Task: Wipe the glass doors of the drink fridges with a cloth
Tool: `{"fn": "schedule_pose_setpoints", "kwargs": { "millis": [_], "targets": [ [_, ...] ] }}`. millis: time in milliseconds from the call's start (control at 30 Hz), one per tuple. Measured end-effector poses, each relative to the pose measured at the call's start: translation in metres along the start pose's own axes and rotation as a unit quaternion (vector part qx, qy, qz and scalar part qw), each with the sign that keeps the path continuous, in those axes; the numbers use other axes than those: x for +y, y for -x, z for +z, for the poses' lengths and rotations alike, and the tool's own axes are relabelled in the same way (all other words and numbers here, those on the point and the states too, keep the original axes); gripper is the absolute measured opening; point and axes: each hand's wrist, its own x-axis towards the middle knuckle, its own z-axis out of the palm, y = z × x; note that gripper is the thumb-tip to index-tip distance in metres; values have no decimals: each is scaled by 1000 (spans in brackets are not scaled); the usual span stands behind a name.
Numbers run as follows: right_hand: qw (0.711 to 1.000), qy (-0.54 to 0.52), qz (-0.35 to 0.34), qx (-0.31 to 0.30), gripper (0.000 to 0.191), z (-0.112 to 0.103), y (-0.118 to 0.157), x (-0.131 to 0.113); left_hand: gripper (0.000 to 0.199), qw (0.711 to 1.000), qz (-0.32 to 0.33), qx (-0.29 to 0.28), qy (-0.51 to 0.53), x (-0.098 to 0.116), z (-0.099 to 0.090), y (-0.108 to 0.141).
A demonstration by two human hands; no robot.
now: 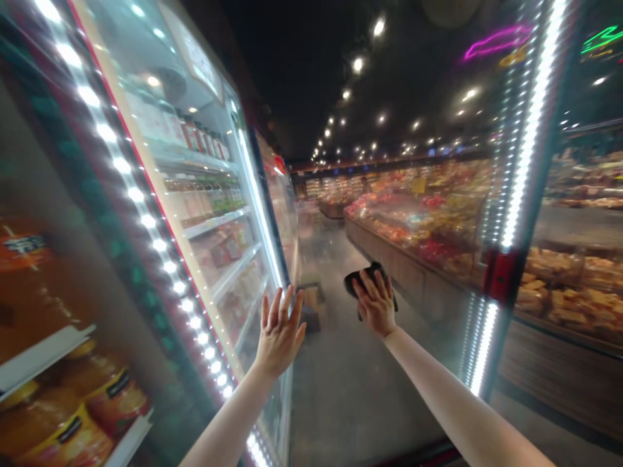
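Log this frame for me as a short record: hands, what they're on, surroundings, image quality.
Left hand: palm forward, fingers spread; contact unclear
Right hand: fingers extended over a dark, soft-looking cloth
Surface: apparently a clear glass door edged with a bright white light strip
Left side: amber bottles with yellow-and-red labels; white-lit cooler shelves
Beyond glass: long brown display counter heaped with colourful goods
Quality: surroundings blurred; goods' type unreadable
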Motion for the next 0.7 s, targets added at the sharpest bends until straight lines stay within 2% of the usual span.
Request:
{"fn": "schedule_pose_setpoints", "kwargs": {
  "millis": [33, 100, 167, 200, 267, 367, 433, 500, 567, 633, 700],
  "targets": [
    [998, -15, -65, -23, 61, 3, 11, -3, 84, 1000, -1, -3, 0, 8, 2, -4],
    [974, -55, -209, -72, 56, 2, 33, 4, 84, 1000, -3, -13, -1, 23, 5, -13],
    [940, -95, -308, -114, 52, -9, 48, 34, 86, 1000, -2, -26, -3, 36, 6, -21],
    [929, -108, -328, -130, 52, -17, 50, 56, 86, 999, -1, -31, -4, 42, 6, -25],
    [932, -113, -311, -147, 54, -34, 41, 103, 88, 999, -1, -37, -7, 52, 5, -32],
    [974, -59, -172, -133, 49, -52, 6, 156, 88, 999, -17, -36, -19, 68, 6, -42],
    [991, -28, -77, -106, 44, -56, -13, 165, 88, 998, -30, -39, -28, 81, 8, -48],
    [996, -23, -34, -76, 44, -53, -15, 157, 88, 998, -38, -42, -33, 98, 11, -52],
    [995, -42, -73, -57, 47, -47, 2, 144, 89, 998, -39, -42, -35, 116, 13, -55],
    [975, -81, -196, -66, 49, -42, 29, 140, 88, 998, -38, -41, -36, 133, 14, -56],
    [933, -125, -324, -93, 50, -42, 52, 152, 88, 998, -37, -44, -35, 148, 13, -56]
  ]
}}
